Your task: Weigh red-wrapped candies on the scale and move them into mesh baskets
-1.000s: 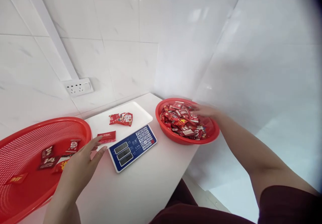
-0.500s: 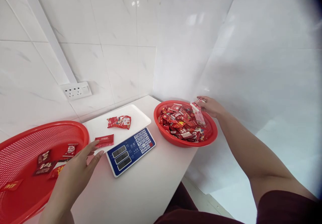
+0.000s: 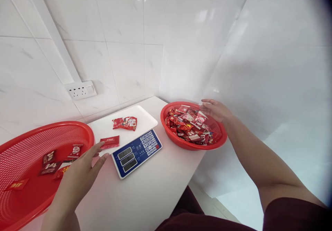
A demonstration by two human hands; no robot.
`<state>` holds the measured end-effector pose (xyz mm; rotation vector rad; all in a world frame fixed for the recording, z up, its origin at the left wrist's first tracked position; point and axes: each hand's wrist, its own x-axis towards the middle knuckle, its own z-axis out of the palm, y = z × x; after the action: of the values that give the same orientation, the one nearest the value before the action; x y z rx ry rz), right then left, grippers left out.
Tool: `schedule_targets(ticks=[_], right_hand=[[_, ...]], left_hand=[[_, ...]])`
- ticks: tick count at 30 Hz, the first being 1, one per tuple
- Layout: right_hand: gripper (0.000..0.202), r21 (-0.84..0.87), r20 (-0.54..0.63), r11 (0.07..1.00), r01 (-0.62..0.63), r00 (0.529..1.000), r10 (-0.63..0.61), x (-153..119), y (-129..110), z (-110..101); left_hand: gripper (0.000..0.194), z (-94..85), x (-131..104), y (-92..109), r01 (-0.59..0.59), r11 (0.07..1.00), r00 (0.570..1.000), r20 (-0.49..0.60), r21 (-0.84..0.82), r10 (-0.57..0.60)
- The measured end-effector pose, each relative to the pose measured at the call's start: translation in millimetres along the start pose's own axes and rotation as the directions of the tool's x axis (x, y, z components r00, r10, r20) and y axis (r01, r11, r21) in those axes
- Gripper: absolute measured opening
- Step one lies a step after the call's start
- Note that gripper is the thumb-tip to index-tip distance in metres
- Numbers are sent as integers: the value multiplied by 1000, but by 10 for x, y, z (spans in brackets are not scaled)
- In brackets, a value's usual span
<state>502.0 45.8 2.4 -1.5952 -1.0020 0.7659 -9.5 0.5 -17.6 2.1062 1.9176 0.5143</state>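
Observation:
My left hand (image 3: pixel 83 170) reaches over the left basket's rim, thumb and fingers apart. Its fingertips lie at the near edge of a flat red packet (image 3: pixel 109 141) on the white tray of the digital scale (image 3: pixel 137 153); whether they touch it I cannot tell. Farther back on that tray rests a red snack packet (image 3: pixel 125 123) with a printed figure. Above the far right side of the right red basket (image 3: pixel 169 133), my right hand (image 3: pixel 214 109) has its fingers stretched out and slightly blurred. Just below them a pink-and-white packet (image 3: pixel 199 119) appears apart from the hand, over many red wrapped snacks.
On the left stands a larger red mesh basket (image 3: pixel 86 134) with several wrapped snacks inside. The white table (image 3: pixel 145 196) meets tiled walls at the back. A wall socket (image 3: pixel 81 90) sits above the left basket.
My right hand has let go of the pink packet, which now shows lower, over the heap. My left hand stays by the red packet. The view has shifted slightly.

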Motion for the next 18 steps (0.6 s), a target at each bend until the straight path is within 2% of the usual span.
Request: schedule_targets(ticks=[2,4,6,7,9,11,14,18], right_hand=[[27,-80,78,997,-12,997,18,-80,37,-33],[47,-279,256,959,43,966,31,-177,98,-30],[69,-508,426,837,202,904,40,-262,177,14],[78,-596,454,755,274,890,35,-293,218,45],[84,-711,399,629,313,917,-5,-326,282,107],[76,-765,316,582,274,948,-31,-333,303,144],[57,-720,302,641,265,952,-54,-334,245,143],[54,-605,218,748,273,960,-174,-364,125,138]], left_hand=[[51,-4,-4,4,-6,1000,1000,0,27,6],[51,-9,-6,22,-1,998,1000,9,61,1],[50,-8,-5,44,-8,997,1000,22,80,7],[49,-5,-5,53,-17,997,999,28,80,15],[49,6,-5,59,-34,997,999,42,70,31],[49,14,-9,51,-40,997,998,52,63,37],[49,12,-21,32,-36,997,998,47,62,33],[50,-2,-24,36,-31,997,997,76,72,26]])
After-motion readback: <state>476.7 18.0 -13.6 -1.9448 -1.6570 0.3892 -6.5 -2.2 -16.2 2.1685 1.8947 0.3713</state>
